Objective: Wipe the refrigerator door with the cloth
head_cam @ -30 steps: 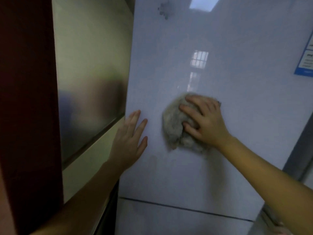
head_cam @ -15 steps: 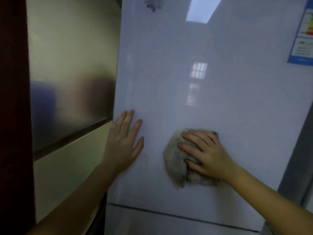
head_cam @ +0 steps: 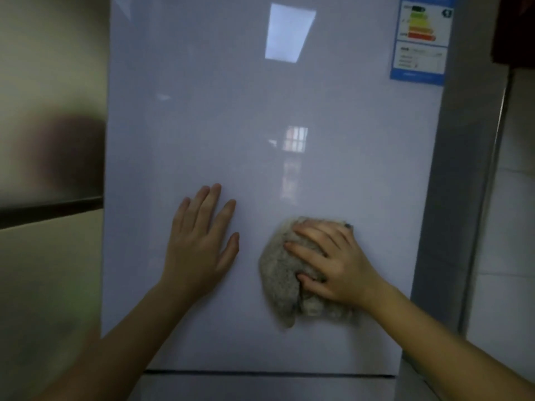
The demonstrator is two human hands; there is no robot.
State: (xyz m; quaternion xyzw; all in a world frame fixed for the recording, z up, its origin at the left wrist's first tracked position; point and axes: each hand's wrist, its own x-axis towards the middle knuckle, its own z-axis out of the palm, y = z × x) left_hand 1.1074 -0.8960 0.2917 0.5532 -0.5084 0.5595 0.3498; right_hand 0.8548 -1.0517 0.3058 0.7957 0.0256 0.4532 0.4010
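The glossy white refrigerator door (head_cam: 260,117) fills the middle of the view. A bunched grey cloth (head_cam: 279,280) lies against its lower right part. My right hand (head_cam: 333,267) presses the cloth to the door, fingers spread over it and thumb tucked into a fold. My left hand (head_cam: 202,244) rests flat on the door to the left of the cloth, fingers straight and pointing up, holding nothing. A gap of bare door separates the two hands.
A blue-bordered energy label (head_cam: 419,41) is stuck at the door's top right. A seam (head_cam: 260,372) below the hands divides this door from a lower one. A steel-and-beige cabinet front (head_cam: 49,169) stands at the left, a tiled wall (head_cam: 509,227) at the right.
My right hand has slid the cloth down the door and then toward its right side. My left hand has moved from the door's left edge further onto the door.
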